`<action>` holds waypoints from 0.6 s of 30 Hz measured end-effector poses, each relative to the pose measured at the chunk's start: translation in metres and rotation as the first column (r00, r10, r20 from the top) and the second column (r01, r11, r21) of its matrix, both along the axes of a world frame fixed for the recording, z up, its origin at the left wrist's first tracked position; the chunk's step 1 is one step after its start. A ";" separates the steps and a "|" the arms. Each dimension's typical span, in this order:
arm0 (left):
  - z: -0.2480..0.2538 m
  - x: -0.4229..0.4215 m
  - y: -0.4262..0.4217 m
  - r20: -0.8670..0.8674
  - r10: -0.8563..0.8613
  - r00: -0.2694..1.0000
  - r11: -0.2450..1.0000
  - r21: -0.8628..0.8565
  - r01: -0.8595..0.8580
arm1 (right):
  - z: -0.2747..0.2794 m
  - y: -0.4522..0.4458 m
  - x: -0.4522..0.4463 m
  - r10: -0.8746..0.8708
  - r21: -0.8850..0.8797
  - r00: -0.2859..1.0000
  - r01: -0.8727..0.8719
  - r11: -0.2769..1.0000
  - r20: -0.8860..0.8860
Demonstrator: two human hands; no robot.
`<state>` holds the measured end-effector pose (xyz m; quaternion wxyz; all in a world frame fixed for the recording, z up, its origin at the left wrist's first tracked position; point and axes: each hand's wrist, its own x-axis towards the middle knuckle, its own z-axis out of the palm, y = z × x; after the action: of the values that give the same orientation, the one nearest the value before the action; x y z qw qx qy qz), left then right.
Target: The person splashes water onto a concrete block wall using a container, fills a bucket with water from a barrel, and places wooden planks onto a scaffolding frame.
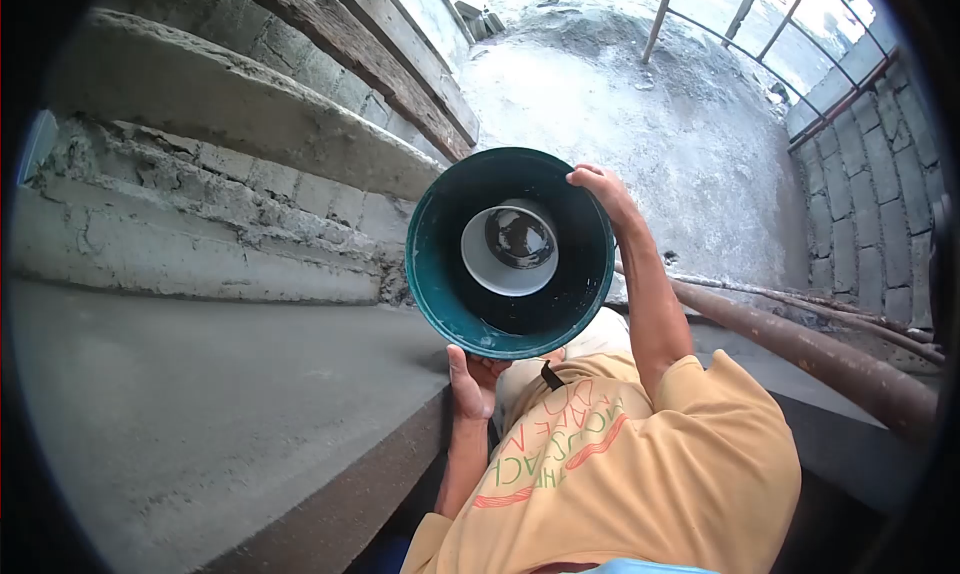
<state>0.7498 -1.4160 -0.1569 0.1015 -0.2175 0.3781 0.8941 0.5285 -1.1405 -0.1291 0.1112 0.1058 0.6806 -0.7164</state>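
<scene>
A round dark green bucket is held up before my chest, its open top facing me. Inside it sits a smaller white container with something dark and shiny in it. My right hand grips the bucket's upper right rim, fingers bent over the edge. Against the lower left side of the bucket, my left hand supports it from below, thumb up and the other fingers partly hidden under it.
A smooth grey concrete ledge lies at the left, below rough block walling and wooden planks. A rusty pipe crosses at the right. Metal bars and a block wall stand beyond.
</scene>
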 end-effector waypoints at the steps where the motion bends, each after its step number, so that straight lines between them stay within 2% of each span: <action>1: 0.006 -0.007 0.000 0.020 0.019 1.000 1.000 0.024 -0.020 | 0.006 -0.005 -0.015 0.036 -0.006 0.999 -0.036 0.999 -0.020; 3: 0.022 -0.026 0.005 -0.025 0.043 0.999 0.997 0.070 -0.041 | 0.023 -0.012 -0.047 0.055 -0.006 0.997 -0.056 0.998 -0.062; 5: 0.031 -0.046 0.010 -0.046 0.108 0.993 0.992 0.064 -0.105 | 0.038 -0.022 -0.077 0.131 0.074 0.986 -0.124 0.989 -0.105; 7: 0.022 -0.065 0.006 -0.072 0.121 0.990 0.989 0.090 -0.115 | 0.041 -0.032 -0.106 0.164 0.043 0.981 -0.160 0.986 -0.104; 9: 0.028 -0.093 0.010 -0.086 0.231 0.969 0.972 0.068 -0.226 | 0.041 -0.040 -0.136 0.180 -0.001 0.978 -0.181 0.983 -0.108; 11: 0.023 -0.124 0.007 -0.061 0.299 0.952 0.954 0.023 -0.298 | 0.019 -0.044 -0.175 0.219 -0.042 0.973 -0.222 0.974 -0.070; 13: 0.016 -0.158 0.003 -0.039 0.341 0.939 0.934 -0.102 -0.343 | -0.002 -0.048 -0.208 0.218 -0.091 0.976 -0.216 0.972 0.010; 17: 0.013 -0.261 0.026 0.050 0.305 0.951 0.909 -0.312 -0.275 | -0.091 -0.037 -0.298 0.227 -0.180 0.973 -0.218 0.959 0.030; 18: 0.011 -0.287 0.038 0.155 0.345 0.926 0.880 -0.397 -0.261 | -0.109 -0.026 -0.319 0.236 -0.220 0.969 -0.216 0.951 0.073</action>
<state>0.4624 -1.3783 -0.1458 -0.0418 -0.3872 0.4869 0.7818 0.2097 -1.1666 -0.2383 0.2366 0.0501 0.6025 -0.7606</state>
